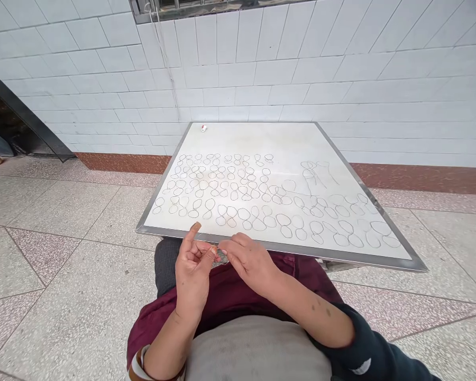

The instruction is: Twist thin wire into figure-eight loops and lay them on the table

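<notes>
My left hand (pixel 194 270) is raised at the near edge of a white, metal-framed board (pixel 254 140), with its index finger pointing up and its thumb and other fingers curled inward. My right hand (pixel 248 262) comes in from the right, its fingertips meeting the left hand over a small grey bundle (pixel 221 257), perhaps thin wire. Both hands are just in front of the board's steel rim (pixel 269 244). Many thin dark loops (pixel 226 196), mostly in linked pairs, cover the board's near half. A small red-and-white object (pixel 204 127) lies at its far edge.
The board's far edge stands close to a white tiled wall (pixel 238 90) with a reddish skirting (pixel 122 163). Speckled floor tiles (pixel 63 206) spread on both sides. A dark doorway (pixel 3 119) is at the far left. A maroon garment (pixel 230 296) covers my lap.
</notes>
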Available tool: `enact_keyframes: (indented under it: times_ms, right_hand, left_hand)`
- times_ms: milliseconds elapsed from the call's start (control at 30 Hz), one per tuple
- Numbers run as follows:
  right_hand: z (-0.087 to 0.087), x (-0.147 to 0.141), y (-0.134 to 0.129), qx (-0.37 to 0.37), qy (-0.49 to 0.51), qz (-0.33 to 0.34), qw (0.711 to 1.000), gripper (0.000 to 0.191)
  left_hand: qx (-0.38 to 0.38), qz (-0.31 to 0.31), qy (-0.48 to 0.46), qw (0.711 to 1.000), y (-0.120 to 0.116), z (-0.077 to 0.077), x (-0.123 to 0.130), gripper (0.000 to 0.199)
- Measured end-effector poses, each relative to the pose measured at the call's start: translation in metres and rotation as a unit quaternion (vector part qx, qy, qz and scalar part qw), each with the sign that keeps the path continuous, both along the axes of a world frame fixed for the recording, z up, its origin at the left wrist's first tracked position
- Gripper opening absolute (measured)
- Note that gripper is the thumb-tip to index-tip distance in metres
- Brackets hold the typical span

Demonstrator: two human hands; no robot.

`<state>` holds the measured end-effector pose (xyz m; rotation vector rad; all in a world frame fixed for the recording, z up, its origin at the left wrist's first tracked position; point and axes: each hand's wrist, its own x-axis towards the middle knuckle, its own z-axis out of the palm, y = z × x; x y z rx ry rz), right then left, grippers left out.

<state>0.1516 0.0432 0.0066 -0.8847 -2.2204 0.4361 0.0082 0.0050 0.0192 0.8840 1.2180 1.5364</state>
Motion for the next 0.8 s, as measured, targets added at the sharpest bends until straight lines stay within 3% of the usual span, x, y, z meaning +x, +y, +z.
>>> enact_keyframes:
  times_ms: [100,167,400,700,800]
  right_hand:
    - [0.0018,0.0011,-0.0011,0.061,-0.077,-0.016,0.995,0.029]
    - [0.0032,0.0003,-0.0021,0.060,-0.087,-0.026,0.994,0.029]
    - [0.0077,-0.0034,-0.0038,-0.147,0.071,-0.026,0.986,0.012]
    - [0.0075,-0.0031,-0.0041,-0.193,0.102,-0.030,0.975,0.017]
    - [0.0063,-0.0031,-0.0034,-0.262,0.151,-0.014,0.953,0.015]
  left_hand:
    - [-0.004,-0.004,0.013,1.000,0.0007,-0.0017,-0.0003,0.057]
    - [-0.005,0.001,0.025,1.000,0.0003,-0.0007,0.0003,0.057]
    - [0.002,-0.007,-0.004,1.000,-0.0040,0.0058,0.0034,0.059]
    - [0.026,-0.016,-0.043,0.999,-0.0074,0.0005,0.0078,0.053]
    - [0.028,-0.017,-0.055,0.998,-0.0059,-0.0022,0.0088,0.051]
